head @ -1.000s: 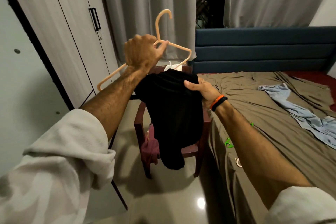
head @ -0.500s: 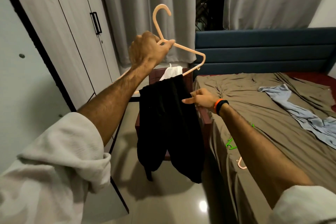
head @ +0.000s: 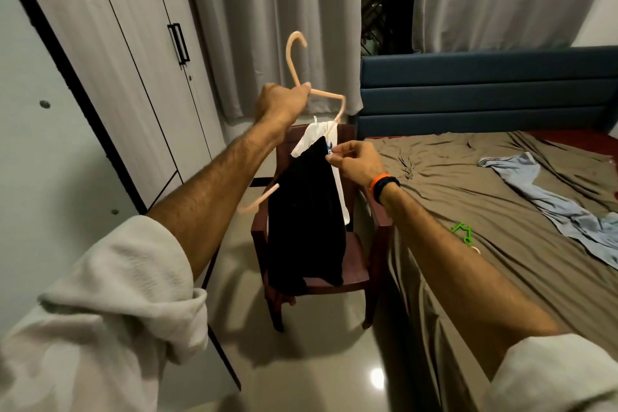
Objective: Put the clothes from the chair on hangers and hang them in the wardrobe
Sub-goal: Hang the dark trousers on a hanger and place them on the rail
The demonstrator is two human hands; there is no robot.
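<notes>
**Black garment draped on a tilted hanger, upper edge pinched by the right hand**

The peach plastic hanger (head: 326, 95) is held up by the left hand (head: 279, 104), which is closed in a fist around the neck just under the hook. The hanger is not level: its long axis runs on a slant, from the lower left tip near the left forearm up to the right shoulder, which stands higher and further away. The hook points upward.

The black garment (head: 306, 217) hangs over the lower bar and falls straight down in front of the dark red chair (head: 363, 264). Its upper edge lies directly to the left of the right hand (head: 356, 162), touching it. This hand is mostly closed, with the thumb and first fingers pinched together on the edge of the cloth; whether the white garment (head: 312, 135) behind is also caught cannot be told. The white garment seems to lie over the chair back. The right hand is the nearer one to the cloth, so the straightening along the bar is judged to belong to it.

The wardrobe (head: 133, 70) stands to the left, its far doors shut.

A small blue print is seen on the white garment beside the pinching fingers, but it is too small and half covered to be read. No other writing is visible.
</notes>
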